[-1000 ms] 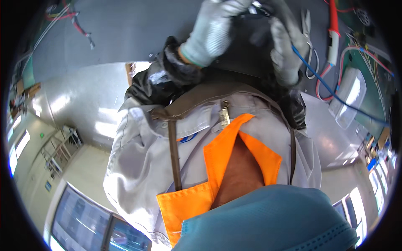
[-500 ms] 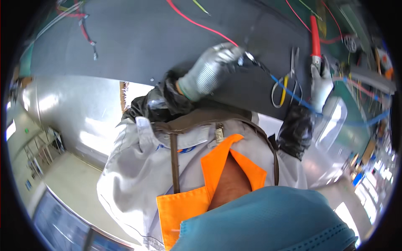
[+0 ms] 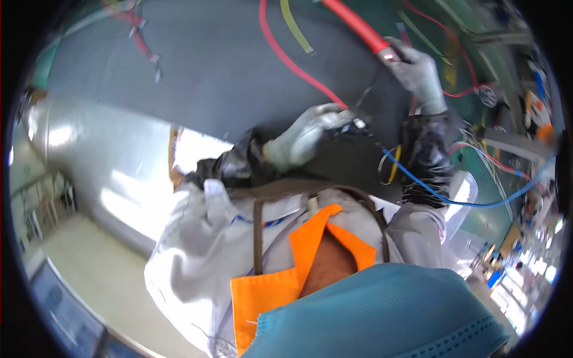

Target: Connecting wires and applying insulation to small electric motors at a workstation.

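My left hand (image 3: 303, 136), in a pale grey glove, pinches the end of a red wire (image 3: 285, 58) over the dark worktop. Just past its fingertips a small silvery connector (image 3: 359, 123) joins on, with a blue wire (image 3: 421, 181) trailing from it to the right. My right hand (image 3: 422, 79), also gloved, is closed around the metal head end of a long red-handled tool (image 3: 358, 25). The tool's handle points up and left and leaves the picture at the top; blur hides its jaws. My right sleeve partly covers scissors (image 3: 394, 165) with a yellow-marked handle.
The dark worktop (image 3: 179, 65) has a yellow-green wire (image 3: 296, 27) at the top and a red wire bundle with terminals (image 3: 143, 45) at far left. More wires (image 3: 495, 158) and a grey metal bar (image 3: 507, 138) lie on the right.
My right hand has lifted the red-handled tool from the right side up and leftward, tilting its handle left. My left hand keeps hold of the red wire and sits slightly lower in view.
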Motion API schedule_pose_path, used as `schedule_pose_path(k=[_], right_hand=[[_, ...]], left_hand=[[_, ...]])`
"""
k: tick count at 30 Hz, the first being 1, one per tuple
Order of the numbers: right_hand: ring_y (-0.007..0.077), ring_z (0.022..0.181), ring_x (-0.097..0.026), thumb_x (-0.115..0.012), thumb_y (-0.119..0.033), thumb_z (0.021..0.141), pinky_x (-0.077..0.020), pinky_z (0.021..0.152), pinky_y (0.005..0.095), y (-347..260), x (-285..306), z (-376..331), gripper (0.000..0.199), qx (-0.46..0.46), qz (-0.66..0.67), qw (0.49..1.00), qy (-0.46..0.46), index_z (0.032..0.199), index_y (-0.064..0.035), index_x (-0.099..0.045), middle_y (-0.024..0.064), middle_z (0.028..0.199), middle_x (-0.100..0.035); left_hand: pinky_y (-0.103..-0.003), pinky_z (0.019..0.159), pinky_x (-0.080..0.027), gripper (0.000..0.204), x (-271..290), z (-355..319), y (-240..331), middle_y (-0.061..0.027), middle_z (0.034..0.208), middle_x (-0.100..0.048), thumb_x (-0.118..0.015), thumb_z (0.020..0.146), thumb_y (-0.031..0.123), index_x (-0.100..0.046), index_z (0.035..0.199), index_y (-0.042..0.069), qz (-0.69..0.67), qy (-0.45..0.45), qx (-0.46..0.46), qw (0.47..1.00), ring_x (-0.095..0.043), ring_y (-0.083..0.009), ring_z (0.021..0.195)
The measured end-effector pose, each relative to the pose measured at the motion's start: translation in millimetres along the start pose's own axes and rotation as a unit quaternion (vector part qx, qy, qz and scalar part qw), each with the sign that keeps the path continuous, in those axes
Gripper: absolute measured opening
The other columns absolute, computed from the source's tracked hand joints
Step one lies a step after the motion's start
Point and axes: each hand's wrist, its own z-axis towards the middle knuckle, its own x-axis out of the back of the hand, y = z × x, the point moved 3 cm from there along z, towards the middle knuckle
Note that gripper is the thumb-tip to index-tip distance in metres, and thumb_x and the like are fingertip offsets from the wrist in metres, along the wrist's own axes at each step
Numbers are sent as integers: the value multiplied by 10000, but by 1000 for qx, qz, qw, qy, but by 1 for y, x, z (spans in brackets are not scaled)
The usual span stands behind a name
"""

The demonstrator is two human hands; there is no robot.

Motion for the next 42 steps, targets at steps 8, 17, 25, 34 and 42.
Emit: schedule_pose_path(k=[8, 17, 25, 34, 42], right_hand=[[428, 1023, -658, -676, -32, 825, -536, 890, 490, 27, 57, -137, 568, -56, -195, 971, 129, 1385, -111, -619, 230, 1076, -680], [354, 1080, -636, -825, -152, 793, -517, 947, 443, -60, 5, -164, 629, 118, 95, 988, -42, 1373, -45, -608, 154, 1380, -622], [117, 814, -614, -694, -206, 960, -513, 662, 303, -24, 31, -139, 255, -101, 105, 989, -25, 1142, -29, -718, 46, 956, -680], [354, 969, -719, -714, -250, 936, -555, 850, 405, -40, -11, 41, 593, 83, -142, 978, 125, 1444, -17, -515, 221, 1110, -726], [359, 828, -724, -697, -14, 866, -601, 761, 400, 126, -111, 253, 683, 55, 328, 852, 404, 1505, -107, -476, 125, 928, -737]], left_hand=[[-346, 977, -530, 409, 30, -5, -14, -107, 1083, -712, -491, 1099, 308, -618, 1253, -49, 216, 58, -89, 970, -688, -188, 967], [-381, 991, -517, 462, 11, 1, 34, -144, 1159, -683, -521, 1084, 385, -621, 1164, -59, -113, 36, 23, 993, -653, -215, 1098], [-396, 916, -521, 353, 164, -95, 140, -191, 1109, -676, -514, 1032, 110, -618, 1337, -34, 629, 328, -274, 649, -654, -330, 1010], [-429, 937, -521, 556, 128, -58, 191, -198, 1299, -649, -790, 830, 158, -625, 1355, 82, 795, 320, -347, 382, -641, -355, 1117], [-612, 1094, -368, 459, 105, 198, 133, -187, 1359, -570, -628, 888, 260, -632, 1326, 120, 860, 196, -324, 342, -502, -398, 1303]])
